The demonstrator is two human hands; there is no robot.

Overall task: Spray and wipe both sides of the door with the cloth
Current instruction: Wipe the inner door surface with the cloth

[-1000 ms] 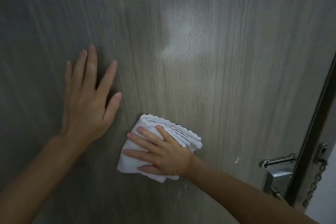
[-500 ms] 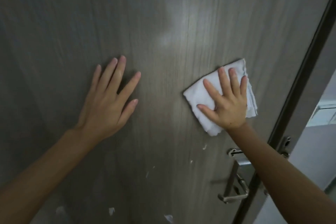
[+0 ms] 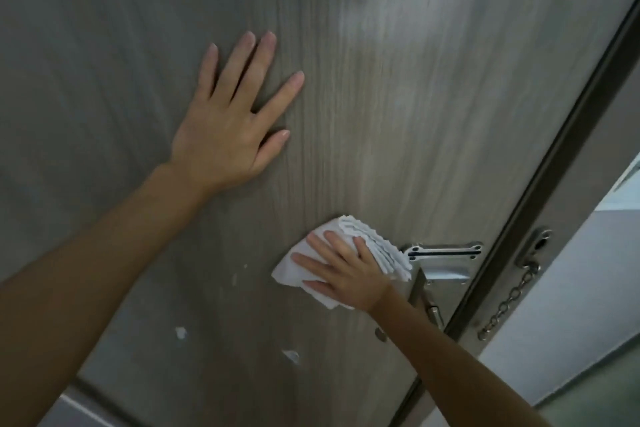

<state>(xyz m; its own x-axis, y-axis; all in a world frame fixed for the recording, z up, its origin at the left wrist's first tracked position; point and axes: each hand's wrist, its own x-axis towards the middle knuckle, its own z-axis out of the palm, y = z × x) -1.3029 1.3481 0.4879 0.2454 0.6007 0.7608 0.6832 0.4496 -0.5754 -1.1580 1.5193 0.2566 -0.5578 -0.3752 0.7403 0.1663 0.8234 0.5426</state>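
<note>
Fingers [image 3: 332, 255] of my right hand [image 3: 349, 270] lie straight and spread across a folded white cloth [image 3: 381, 253], pressing it flat against the door [image 3: 415, 97]. They are not curled around it; the palm and fingers simply hold it to the wood. The cloth sits low on the door, its layered, wavy edges fanning out toward the upper right, where they reach just beside the metal latch plate [image 3: 445, 251]. Below that plate, partly hidden by my wrist, is the silver door handle [image 3: 440, 282].

My left hand [image 3: 232, 128] is higher up and to the left, well apart from the cloth, palm flat on the door with all fingers extended and slightly spread, holding nothing.

The door is grey-brown with a vertical wood grain and a pale sheen near its upper middle. A few small white flecks [image 3: 180, 333] mark the surface below my hands. Along the right runs the dark edge of the door [image 3: 540, 191], and beyond it a security chain [image 3: 509, 302] hangs from a metal bracket.
</note>
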